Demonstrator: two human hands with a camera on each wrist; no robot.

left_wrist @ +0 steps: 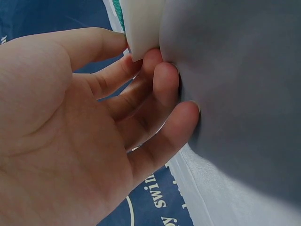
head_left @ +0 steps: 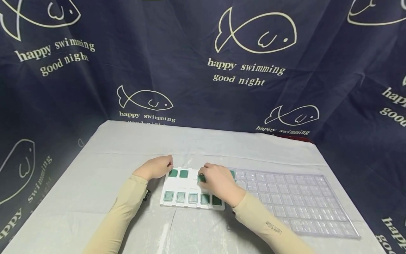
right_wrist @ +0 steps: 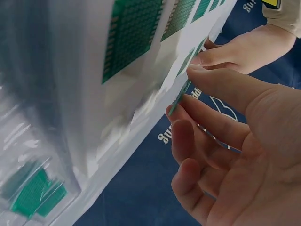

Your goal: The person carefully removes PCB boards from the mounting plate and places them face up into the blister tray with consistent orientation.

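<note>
A white slotted holder (head_left: 180, 184) lies on the table, with small green perforated circuit boards in a far row and a near row. My left hand (head_left: 155, 167) pinches its far left corner; in the left wrist view the thumb lies on one side of the white corner (left_wrist: 143, 28) and fingers on the other. My right hand (head_left: 219, 179) is over the right part of the holder. Between its thumb and fingers it pinches a green circuit board (right_wrist: 179, 98), seen almost edge-on in the right wrist view. Two boards (head_left: 184, 173) sit at the far left.
A clear plastic compartment tray (head_left: 295, 197) lies against the holder's right side, with green boards (right_wrist: 35, 195) in its far left corner. White cloth (head_left: 104, 169) covers the table. A dark blue printed curtain (head_left: 190, 63) hangs behind and at both sides.
</note>
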